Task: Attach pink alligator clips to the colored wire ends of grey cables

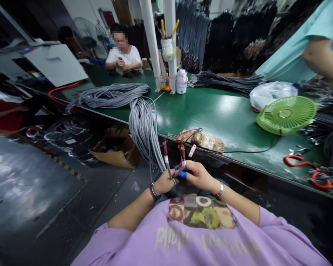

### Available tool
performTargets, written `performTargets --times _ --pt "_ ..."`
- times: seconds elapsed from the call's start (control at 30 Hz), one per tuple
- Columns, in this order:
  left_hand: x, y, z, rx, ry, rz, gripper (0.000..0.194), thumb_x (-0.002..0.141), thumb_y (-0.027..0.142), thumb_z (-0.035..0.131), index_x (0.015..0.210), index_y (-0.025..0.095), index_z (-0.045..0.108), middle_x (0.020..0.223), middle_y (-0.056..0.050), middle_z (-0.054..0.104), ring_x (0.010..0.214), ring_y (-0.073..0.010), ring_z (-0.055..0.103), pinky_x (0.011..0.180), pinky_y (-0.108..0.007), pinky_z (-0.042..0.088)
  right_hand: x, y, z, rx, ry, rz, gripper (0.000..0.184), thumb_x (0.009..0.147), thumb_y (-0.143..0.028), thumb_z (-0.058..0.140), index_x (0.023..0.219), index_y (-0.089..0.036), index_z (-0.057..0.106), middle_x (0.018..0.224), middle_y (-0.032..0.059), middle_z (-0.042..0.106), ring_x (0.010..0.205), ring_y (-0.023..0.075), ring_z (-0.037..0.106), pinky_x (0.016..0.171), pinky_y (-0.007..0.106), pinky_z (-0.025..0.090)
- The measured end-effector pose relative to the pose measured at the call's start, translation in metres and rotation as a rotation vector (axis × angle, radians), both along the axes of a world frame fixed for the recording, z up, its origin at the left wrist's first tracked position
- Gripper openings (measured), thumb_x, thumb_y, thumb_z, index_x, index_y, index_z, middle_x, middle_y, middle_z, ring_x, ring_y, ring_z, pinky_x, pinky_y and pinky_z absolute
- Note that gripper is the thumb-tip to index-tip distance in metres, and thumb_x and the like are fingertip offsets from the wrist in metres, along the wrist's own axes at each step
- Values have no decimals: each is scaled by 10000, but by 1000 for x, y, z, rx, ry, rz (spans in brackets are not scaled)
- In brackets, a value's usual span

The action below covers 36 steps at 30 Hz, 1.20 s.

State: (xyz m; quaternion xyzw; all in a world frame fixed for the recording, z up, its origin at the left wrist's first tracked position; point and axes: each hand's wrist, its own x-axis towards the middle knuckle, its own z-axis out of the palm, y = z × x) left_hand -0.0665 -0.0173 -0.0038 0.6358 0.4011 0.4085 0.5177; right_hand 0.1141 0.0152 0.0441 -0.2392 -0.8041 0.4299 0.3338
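Note:
My left hand (164, 181) grips a grey cable (167, 163) whose stripped end shows red wires sticking up. My right hand (198, 175) pinches another cable end (182, 159) with red wires; a blue cover sits on one fingertip. Both hands meet close to my chest, below the front edge of the green table (224, 114). A thick bundle of grey cables (143, 125) hangs off the table edge just left of my hands.
A small pile of wires and brown packets (202, 139) lies on the table edge ahead. A green fan (287, 114), red-handled scissors (296, 161), black cable bundles (224, 80) and a cup of tools (168, 48) stand farther off. One person sits opposite, another stands at right. A cardboard box (115, 149) sits on the floor.

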Motion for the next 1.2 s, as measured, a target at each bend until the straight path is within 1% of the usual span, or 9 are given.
performTargets --times 0.17,0.3,0.4,0.5,0.67,0.77,0.87,1.03,1.2 --pt "-6 -5 6 -34 -79 6 285 761 425 689 852 159 728 841 -67 717 831 -217 634 800 -334 506 3 -3 -15 -74 104 -118 289 880 -424 558 801 -161 647 788 49 621 740 149 561 714 285 470" --pt "-13 -14 0 -117 -305 208 351 850 432 591 1053 167 698 1000 -104 723 951 -234 656 899 -380 491 10 -5 -29 -253 210 -177 299 838 -462 604 840 -164 632 835 46 631 718 139 577 689 285 486" --pt "-28 -21 -5 -144 -408 331 340 829 455 611 985 168 703 796 -64 719 672 -154 654 640 -270 528 16 -5 -34 -497 316 -126 324 843 -481 590 957 -178 585 901 56 654 605 115 594 590 267 488" --pt "-53 -26 -6 -165 -338 383 353 809 487 620 861 148 704 459 31 524 337 -50 383 335 -164 281 24 -3 -36 -610 452 -179 323 858 -487 570 996 -198 536 920 58 669 531 92 568 552 261 479" --pt "-85 -30 0 -145 -222 427 457 793 579 582 791 137 698 375 47 422 302 -44 286 314 -175 177 32 1 -42 -534 469 -320 323 833 -480 610 955 -183 571 809 36 658 489 70 462 478 225 394" --pt "-72 -25 2 -149 -199 390 548 790 646 527 794 129 707 378 34 436 318 -58 325 332 -190 200 21 -1 -51 -593 316 -202 354 803 -502 633 908 -167 588 767 43 670 492 75 454 450 212 356" --pt "-38 -14 4 -198 -182 360 439 759 558 633 824 132 712 597 -31 637 437 -79 487 417 -201 338 2 -5 -61 -697 269 -104 395 753 -537 666 841 -162 581 731 32 676 472 64 430 441 201 348" --pt "10 3 10 -186 -210 279 365 762 430 692 984 141 692 702 -34 674 610 -122 586 568 -230 443 -10 -7 -66 -866 368 -178 411 701 -527 717 802 -159 563 656 -7 644 416 39 378 434 204 362" --pt "20 11 8 -267 -233 242 338 694 393 758 893 132 676 701 -17 660 585 -113 576 580 -243 474 -2 -8 -69 -936 375 -248 477 595 -534 787 761 -169 530 500 -69 535 377 45 372 398 198 340"
